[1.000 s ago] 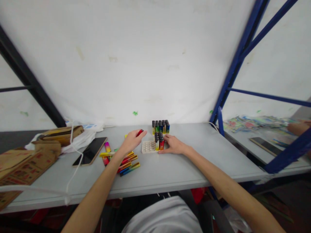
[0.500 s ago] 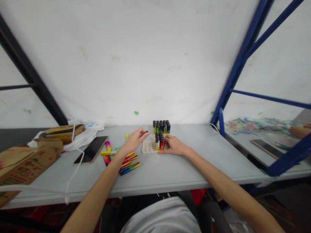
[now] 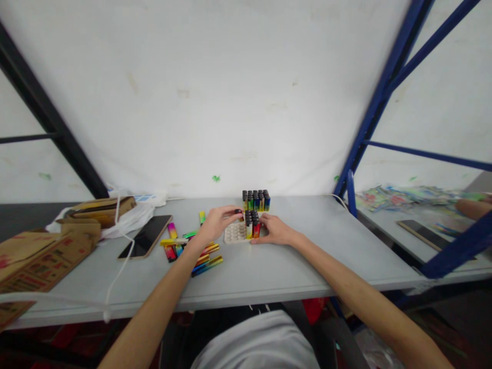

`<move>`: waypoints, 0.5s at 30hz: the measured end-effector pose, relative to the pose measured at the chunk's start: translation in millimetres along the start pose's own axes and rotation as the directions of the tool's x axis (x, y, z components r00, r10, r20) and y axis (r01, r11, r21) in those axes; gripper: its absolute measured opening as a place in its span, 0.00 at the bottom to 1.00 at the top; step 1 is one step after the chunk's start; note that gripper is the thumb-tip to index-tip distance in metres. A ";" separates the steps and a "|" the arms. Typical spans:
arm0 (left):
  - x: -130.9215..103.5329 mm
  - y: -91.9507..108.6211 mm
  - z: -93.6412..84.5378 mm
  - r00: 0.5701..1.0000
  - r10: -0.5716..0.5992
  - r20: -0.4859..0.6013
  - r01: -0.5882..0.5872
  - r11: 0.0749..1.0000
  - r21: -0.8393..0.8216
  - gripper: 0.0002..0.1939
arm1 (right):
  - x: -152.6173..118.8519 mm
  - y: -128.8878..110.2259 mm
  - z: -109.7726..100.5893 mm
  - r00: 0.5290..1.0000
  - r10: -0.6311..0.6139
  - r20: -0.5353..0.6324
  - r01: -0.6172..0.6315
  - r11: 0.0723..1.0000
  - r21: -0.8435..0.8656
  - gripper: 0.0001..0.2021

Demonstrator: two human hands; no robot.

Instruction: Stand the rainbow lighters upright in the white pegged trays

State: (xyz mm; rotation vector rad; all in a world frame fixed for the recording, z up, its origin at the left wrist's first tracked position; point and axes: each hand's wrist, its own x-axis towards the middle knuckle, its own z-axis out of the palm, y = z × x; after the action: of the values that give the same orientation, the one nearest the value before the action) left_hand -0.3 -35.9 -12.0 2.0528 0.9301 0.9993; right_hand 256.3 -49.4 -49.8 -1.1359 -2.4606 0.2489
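A pale tray with round cells lies on the grey table, several upright lighters standing at its right part. My left hand pinches a black-topped lighter over the tray's back, just left of those upright ones. My right hand rests at the right side of the standing lighters, thumb and fingers curved around them and touching. Behind the tray stands a block of several more lighters. Loose colourful lighters lie in a heap to the left, partly hidden by my left forearm.
A phone, a white cable and cardboard boxes occupy the table's left. A blue metal frame rises at the right; beyond it are another phone and a blurred hand.
My left hand has moved right with its lighter, from left of the tray to beside the upright lighters, and the lighter is now more upright. My right hand is nearly unmoved.
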 end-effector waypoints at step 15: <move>-6.2 1.7 4.7 1.000 0.017 0.027 -0.023 0.965 0.262 0.18 | -0.8 -5.1 -0.6 1.000 0.017 0.019 -0.017 1.000 -0.015 0.32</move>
State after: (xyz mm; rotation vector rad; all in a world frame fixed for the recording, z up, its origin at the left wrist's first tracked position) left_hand 1.3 -43.0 -15.2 2.2909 1.0798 0.8981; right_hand 253.5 -53.4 -47.8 -1.1667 -2.4741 0.2476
